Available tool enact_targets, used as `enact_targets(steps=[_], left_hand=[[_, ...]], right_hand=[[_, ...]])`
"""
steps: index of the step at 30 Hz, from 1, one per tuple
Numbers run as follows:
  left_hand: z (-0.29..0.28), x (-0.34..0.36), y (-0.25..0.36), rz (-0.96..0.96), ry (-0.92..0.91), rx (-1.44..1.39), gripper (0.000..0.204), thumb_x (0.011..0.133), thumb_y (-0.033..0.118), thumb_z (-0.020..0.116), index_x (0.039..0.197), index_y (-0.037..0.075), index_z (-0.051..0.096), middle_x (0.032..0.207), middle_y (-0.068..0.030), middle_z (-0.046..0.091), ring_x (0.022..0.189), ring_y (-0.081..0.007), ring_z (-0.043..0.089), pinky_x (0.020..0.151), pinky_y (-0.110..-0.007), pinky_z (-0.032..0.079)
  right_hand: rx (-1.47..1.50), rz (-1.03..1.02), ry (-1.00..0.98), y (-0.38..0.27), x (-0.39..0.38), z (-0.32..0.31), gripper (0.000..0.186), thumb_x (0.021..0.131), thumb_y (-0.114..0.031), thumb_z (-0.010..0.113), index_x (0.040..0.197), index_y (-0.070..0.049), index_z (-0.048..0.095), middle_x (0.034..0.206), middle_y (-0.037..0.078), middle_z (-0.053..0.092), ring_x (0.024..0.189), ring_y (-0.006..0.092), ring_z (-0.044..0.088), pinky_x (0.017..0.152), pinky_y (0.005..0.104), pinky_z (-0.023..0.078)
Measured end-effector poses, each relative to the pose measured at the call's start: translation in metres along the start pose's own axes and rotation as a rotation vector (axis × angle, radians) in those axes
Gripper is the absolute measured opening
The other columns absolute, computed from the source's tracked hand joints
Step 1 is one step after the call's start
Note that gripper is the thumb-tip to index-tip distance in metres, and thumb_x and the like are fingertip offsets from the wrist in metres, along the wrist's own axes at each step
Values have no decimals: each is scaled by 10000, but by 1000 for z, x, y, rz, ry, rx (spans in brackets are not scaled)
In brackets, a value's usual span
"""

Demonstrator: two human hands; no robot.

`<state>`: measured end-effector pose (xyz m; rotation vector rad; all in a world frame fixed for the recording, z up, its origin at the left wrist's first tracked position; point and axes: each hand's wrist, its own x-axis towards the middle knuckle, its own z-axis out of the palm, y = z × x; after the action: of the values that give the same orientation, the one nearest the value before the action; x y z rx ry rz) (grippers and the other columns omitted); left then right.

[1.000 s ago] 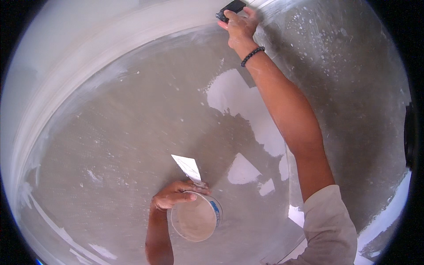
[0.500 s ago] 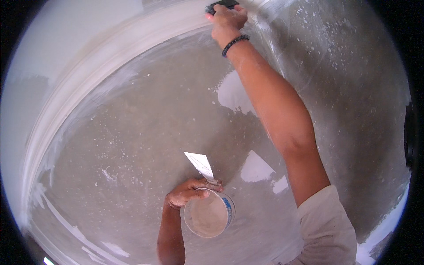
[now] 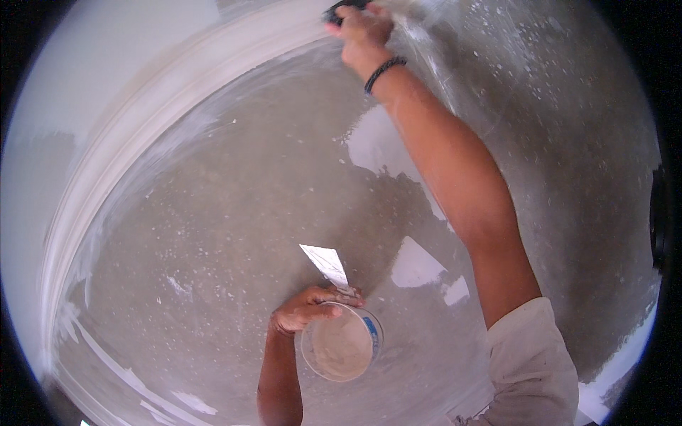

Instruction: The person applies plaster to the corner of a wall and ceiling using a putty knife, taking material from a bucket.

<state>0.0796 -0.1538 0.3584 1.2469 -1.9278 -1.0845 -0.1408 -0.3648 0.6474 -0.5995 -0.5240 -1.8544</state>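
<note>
My right hand (image 3: 366, 32), its arm stretched far up, is closed on a dark flat block (image 3: 344, 11) at the top edge. The block is held against the white moulding (image 3: 277, 50); its exact kind is blurred and partly covered by my fingers. Low in the middle, my left hand (image 3: 310, 311) grips the rim of a round clear tub (image 3: 379, 341) with a blue label. Beige paste (image 3: 341, 349) lies inside. Between the same hand's fingers and the tub is a putty knife (image 3: 327, 265), its smeared pale blade pointing up and left.
A grey-brown plastered surface (image 3: 234, 234) fills most of the view, with white patches (image 3: 417, 264) and specks. The moulding curves down along the left beside a pale wall (image 3: 42, 156). A dark object (image 3: 657, 220) stands at the right rim.
My right hand has slid slightly left and up with the dark block. The tub, putty knife and left hand appear a little further right in the picture, still held the same way.
</note>
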Motion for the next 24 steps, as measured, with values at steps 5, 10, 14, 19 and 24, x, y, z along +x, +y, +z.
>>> enact_targets(steps=[5, 10, 14, 19, 24], left_hand=[[3, 0, 7, -9, 5, -4, 406, 811, 266, 678, 1142, 30, 673, 1264, -122, 588, 1241, -251, 471, 1070, -383, 284], [1, 9, 0, 17, -20, 26, 420, 800, 276, 689, 1126, 10, 673, 1242, -141, 592, 1231, -269, 478, 1064, -397, 290], [7, 9, 3, 11, 1, 57, 467, 779, 318, 697, 1101, -19, 673, 1200, -166, 602, 1198, -305, 502, 1045, -436, 306], [4, 8, 4, -28, -26, 42, 432, 798, 306, 699, 1151, 57, 674, 1279, -146, 584, 1264, -269, 461, 1073, -378, 284], [2, 8, 3, -24, -26, 59, 457, 788, 329, 702, 1152, 54, 672, 1281, -149, 583, 1263, -275, 465, 1073, -383, 283]], right_hand=[[-721, -390, -118, -24, -30, -42, 444, 793, 38, 611, 1223, -18, 520, 978, 158, 625, 878, 255, 627, 783, 382, 535], [-1239, -1014, -125, -43, 38, -97, 415, 777, 22, 582, 1188, -31, 568, 1074, 206, 622, 1013, 365, 582, 931, 435, 428], [-1300, -1119, -125, -46, 56, -100, 402, 799, -15, 565, 1200, -46, 568, 1128, 200, 611, 1085, 375, 549, 968, 450, 399], [-1314, -1140, -194, -50, 62, -93, 413, 805, -12, 559, 1215, -52, 563, 1189, 181, 594, 1125, 365, 530, 977, 450, 396], [-1371, -1097, -206, -52, 60, -84, 411, 815, -9, 553, 1224, -49, 558, 1206, 178, 587, 1139, 366, 520, 992, 448, 389]])
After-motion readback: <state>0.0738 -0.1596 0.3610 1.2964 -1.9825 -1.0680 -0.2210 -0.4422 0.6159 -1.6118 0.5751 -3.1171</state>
